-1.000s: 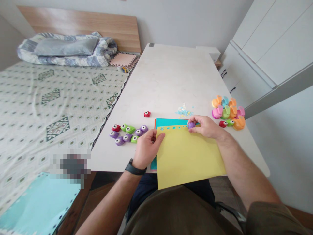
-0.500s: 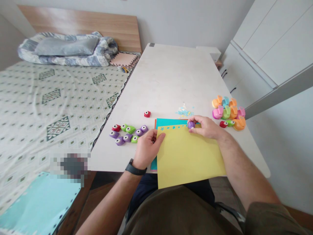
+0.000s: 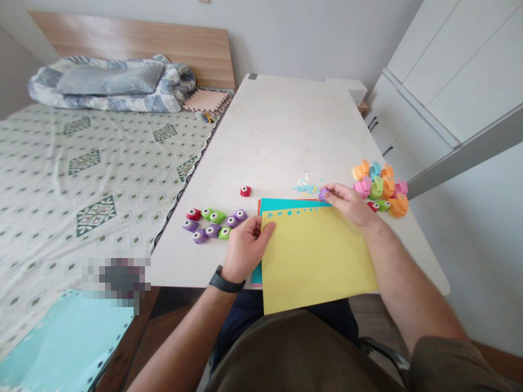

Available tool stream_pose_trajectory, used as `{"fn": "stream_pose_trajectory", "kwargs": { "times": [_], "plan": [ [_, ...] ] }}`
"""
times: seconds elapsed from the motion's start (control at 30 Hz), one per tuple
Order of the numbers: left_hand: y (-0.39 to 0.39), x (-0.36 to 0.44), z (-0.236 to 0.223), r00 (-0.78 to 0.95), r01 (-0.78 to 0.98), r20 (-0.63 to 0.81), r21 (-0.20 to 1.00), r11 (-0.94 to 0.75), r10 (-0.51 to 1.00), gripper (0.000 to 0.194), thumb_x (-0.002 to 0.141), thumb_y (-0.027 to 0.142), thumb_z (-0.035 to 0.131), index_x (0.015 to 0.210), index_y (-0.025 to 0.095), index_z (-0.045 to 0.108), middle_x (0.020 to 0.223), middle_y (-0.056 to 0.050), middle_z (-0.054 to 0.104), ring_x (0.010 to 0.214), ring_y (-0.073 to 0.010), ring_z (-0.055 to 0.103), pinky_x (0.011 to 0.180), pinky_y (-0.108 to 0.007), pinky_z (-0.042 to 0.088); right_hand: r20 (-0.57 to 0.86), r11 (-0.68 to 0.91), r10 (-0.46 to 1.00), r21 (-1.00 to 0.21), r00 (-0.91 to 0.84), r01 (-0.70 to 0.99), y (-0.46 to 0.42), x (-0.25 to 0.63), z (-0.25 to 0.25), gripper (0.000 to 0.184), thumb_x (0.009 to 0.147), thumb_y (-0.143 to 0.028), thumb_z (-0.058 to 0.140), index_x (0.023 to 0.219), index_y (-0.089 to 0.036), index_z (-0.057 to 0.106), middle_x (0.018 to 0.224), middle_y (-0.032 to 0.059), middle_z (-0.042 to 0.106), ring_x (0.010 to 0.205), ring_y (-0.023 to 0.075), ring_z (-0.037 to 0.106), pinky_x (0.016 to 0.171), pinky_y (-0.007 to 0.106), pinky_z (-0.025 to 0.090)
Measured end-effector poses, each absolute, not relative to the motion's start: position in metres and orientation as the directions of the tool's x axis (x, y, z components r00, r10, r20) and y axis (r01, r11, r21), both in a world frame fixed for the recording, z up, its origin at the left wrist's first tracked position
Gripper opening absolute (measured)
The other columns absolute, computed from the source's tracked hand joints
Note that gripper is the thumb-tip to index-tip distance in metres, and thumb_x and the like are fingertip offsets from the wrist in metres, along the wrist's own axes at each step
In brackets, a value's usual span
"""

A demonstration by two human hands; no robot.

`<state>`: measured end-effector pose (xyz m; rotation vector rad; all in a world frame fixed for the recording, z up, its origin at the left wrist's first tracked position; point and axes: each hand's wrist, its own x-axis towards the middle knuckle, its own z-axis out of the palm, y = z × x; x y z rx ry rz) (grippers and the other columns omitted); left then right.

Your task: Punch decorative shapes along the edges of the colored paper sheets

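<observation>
My left hand (image 3: 250,245) pinches the left edge of a yellow sheet of paper (image 3: 314,261), thumb on top. A row of small punched shapes runs along the sheet's far edge, with blue showing through. Between the fingers of my right hand (image 3: 347,204) is a small purple craft punch (image 3: 323,195), held just beyond that far edge, near the paper scraps. Blue paper (image 3: 286,204) lies under the yellow sheet, with an orange edge peeking out. The yellow sheet's near edge hangs over the table's front edge.
Small punches (image 3: 213,231) in purple, green and red stand at the left, with a lone red punch (image 3: 245,191) farther back. Larger colourful punches (image 3: 376,188) cluster at right. Paper scraps (image 3: 306,187) lie mid-table. A punched light-blue sheet (image 3: 73,337) rests on the bed.
My right hand has moved the purple punch off the yellow sheet's far edge, away from me and slightly right. Another small punched shape shows where it was. My left hand stays put.
</observation>
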<state>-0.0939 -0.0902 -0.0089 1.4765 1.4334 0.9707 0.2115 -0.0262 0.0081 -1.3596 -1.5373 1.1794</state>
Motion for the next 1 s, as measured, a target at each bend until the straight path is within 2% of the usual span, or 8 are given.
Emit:
{"fn": "stream_pose_trajectory", "kwargs": {
  "times": [0.17,0.37,0.7,1.0],
  "plan": [
    [-0.0909,-0.0943,-0.005,0.045,0.383,-0.004,0.923,-0.014,0.999,0.03,0.092,0.05,0.065,0.086,0.021,0.068,0.069,0.0,0.064,0.059,-0.013,0.051,0.051,-0.023,0.037,-0.015,0.011,0.995,-0.966,-0.096,0.26,-0.0258,0.2081,0.01,0.043,0.094,-0.063,0.061,0.101,-0.023,0.071,0.105,0.0064,0.075,0.1,0.0233,0.067,0.097,0.039,0.05],
    [-0.091,-0.0958,-0.0073,0.054,0.402,0.0,0.915,-0.022,0.999,0.031,0.093,0.051,0.063,0.088,0.02,0.068,0.07,0.0,0.064,0.06,-0.0131,0.052,0.052,-0.023,0.038,-0.029,-0.02,0.999,-0.981,-0.044,0.192,-0.023,0.2076,0.0071,0.044,0.094,-0.065,0.06,0.098,-0.022,0.072,0.1,0.007,0.078,0.093,0.0218,0.069,0.092,0.038,0.052],
    [-0.0913,-0.0962,-0.0058,0.062,0.425,0.0,0.905,-0.026,0.998,0.033,0.094,0.051,0.062,0.088,0.02,0.067,0.069,0.0,0.064,0.06,-0.0128,0.052,0.053,-0.022,0.037,-0.018,-0.008,0.999,-0.957,-0.031,0.289,-0.0229,0.2054,0.0067,0.043,0.093,-0.063,0.063,0.105,-0.024,0.076,0.106,0.0053,0.077,0.099,0.0231,0.066,0.088,0.035,0.05],
    [-0.0912,-0.0965,-0.0063,0.059,0.44,0.007,0.897,-0.032,0.998,0.033,0.094,0.051,0.062,0.087,0.019,0.068,0.069,0.0,0.063,0.06,-0.0126,0.051,0.053,-0.023,0.036,-0.033,-0.026,0.999,-0.959,-0.019,0.282,-0.0215,0.2059,0.0045,0.041,0.091,-0.061,0.067,0.104,-0.024,0.078,0.103,0.0042,0.077,0.099,0.0228,0.065,0.089,0.035,0.048]
  ]
}}
